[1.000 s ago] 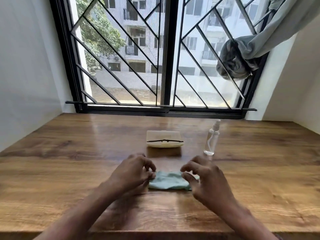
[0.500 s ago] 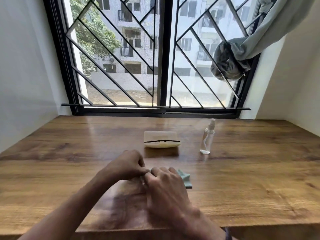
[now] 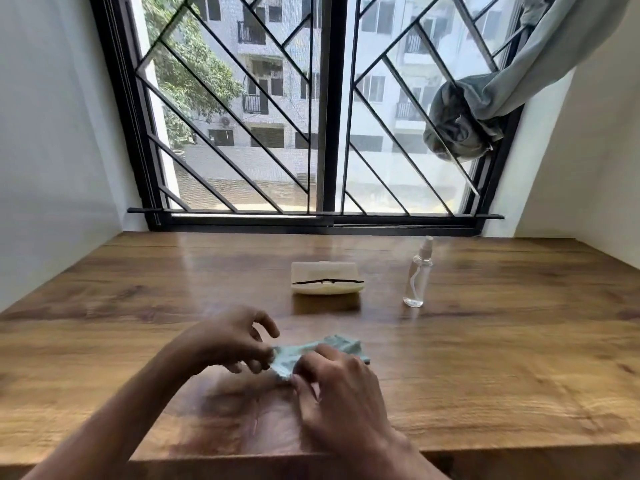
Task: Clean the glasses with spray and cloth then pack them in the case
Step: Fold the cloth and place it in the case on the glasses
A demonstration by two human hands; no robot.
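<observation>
A light teal cloth (image 3: 311, 351) lies crumpled on the wooden table (image 3: 502, 358) in front of me. My left hand (image 3: 232, 336) pinches its left edge. My right hand (image 3: 332, 382) pinches its near corner with curled fingers. Farther back, a cream glasses case (image 3: 327, 270) sits open with the dark-framed glasses (image 3: 327, 281) lying across it. To the right of the case stands a small clear spray bottle (image 3: 417, 275), upright and untouched.
A barred window (image 3: 325, 133) runs along the table's far edge. A grey knotted curtain (image 3: 460, 129) hangs at the upper right. White walls close in on the left and right sides of the table.
My hands first sat apart at the cloth's two ends, then came together over it. Now they have drawn slightly apart and the cloth is bunched up between them.
</observation>
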